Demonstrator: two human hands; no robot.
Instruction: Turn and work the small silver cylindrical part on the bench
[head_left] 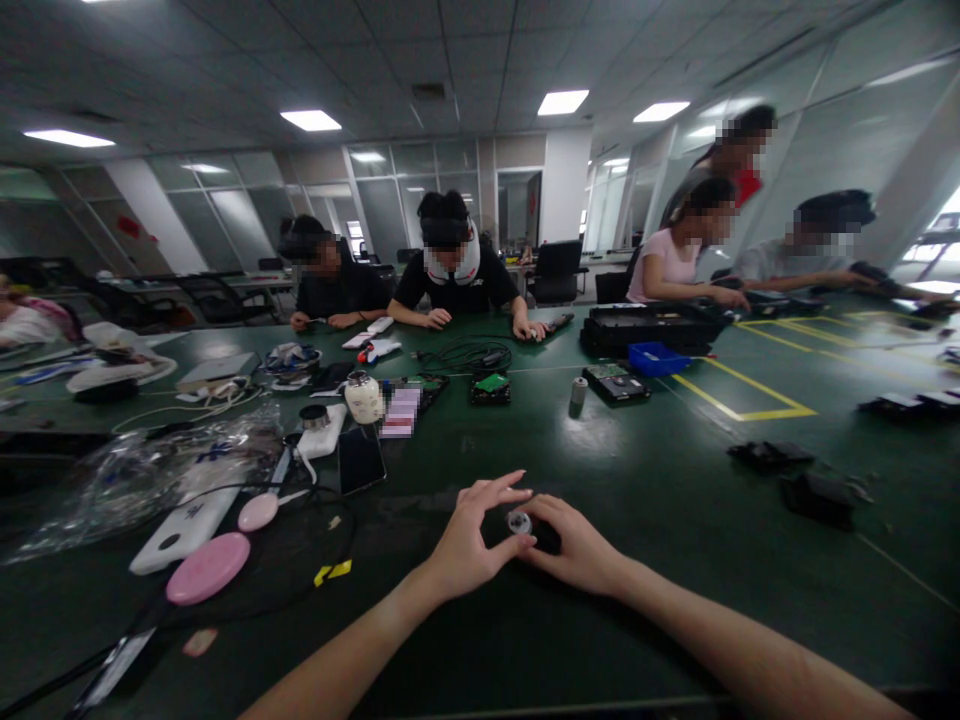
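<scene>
A small round silvery metal piece, like the end of a little motor, shows between my hands in the middle of the green table. My right hand curls its thumb and fingers around the piece and grips it. My left hand has its fingers stretched out and apart above the piece, and its thumb tip reaches close to it beside my right thumb. Whether the left thumb touches the metal I cannot tell. Farther off, a silver cylinder stands upright on the table.
Ahead lie a hard drive, a blue tray and a green circuit board. To the left are a phone, a white jar, a pink disc and cables. Black parts lie right. Several people work around the table.
</scene>
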